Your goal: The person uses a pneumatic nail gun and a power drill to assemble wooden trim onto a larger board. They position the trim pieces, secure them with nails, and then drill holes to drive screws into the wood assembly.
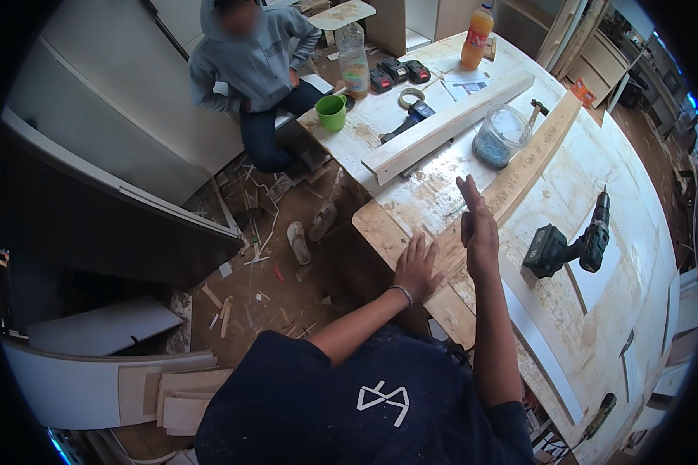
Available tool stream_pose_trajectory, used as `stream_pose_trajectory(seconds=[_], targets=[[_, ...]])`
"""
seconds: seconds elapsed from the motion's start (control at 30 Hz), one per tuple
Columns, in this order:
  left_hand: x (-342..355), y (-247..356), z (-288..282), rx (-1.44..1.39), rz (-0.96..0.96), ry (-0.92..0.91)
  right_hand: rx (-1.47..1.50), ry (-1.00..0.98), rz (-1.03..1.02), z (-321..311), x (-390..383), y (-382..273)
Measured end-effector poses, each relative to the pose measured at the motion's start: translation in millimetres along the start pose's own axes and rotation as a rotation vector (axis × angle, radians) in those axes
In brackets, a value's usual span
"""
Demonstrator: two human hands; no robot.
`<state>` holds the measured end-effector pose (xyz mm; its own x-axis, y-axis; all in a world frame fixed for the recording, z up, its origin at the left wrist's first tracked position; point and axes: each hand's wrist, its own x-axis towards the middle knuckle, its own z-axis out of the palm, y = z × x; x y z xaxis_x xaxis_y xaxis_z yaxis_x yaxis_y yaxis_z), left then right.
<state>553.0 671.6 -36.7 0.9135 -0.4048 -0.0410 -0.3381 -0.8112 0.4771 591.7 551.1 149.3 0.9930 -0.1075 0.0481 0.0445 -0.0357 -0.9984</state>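
Observation:
My left hand (419,270) lies with fingers spread on the near end of a long wooden board (512,188) with pencil-like marks. The board runs away from me across the worktable. My right hand (481,232) is held edgewise over the same board, its fingers stretched out and pointing away. Whether its lower edge touches the wood, I cannot tell. Beyond it stands a clear tub (498,141) of small bluish-grey pieces, with a hammer (535,116) leaning at its rim. A cordless drill (582,244) rests on the table to the right of my right hand.
On the worktable (628,186) are a pale beam (450,128), a green mug (331,113), a tape roll (411,98), batteries (395,71), an orange drink bottle (477,37) and a white strip (539,345). A person (260,70) sits beyond at left. Scraps litter the floor (267,287).

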Motion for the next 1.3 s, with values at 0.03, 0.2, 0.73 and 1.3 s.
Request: stream_pose_trajectory(seconds=[0.03, 0.2, 0.73, 1.3], targets=[[1, 2, -3, -0.007, -0.005, -0.013, 0.014, -0.004, 0.002, -2, 0, 1], [27, -24, 9, -0.644, 0.084, 0.023, 0.395, -0.088, 0.045, -9, 2, 6], [54, 92, -125, -2.309, -0.056, -0.395, 1.064, -0.129, -0.091, -9, 1, -2], [55, 110, -91, -1.998, -0.479, -0.143, 0.772, 0.080, -0.248, -27, 0, -14]])
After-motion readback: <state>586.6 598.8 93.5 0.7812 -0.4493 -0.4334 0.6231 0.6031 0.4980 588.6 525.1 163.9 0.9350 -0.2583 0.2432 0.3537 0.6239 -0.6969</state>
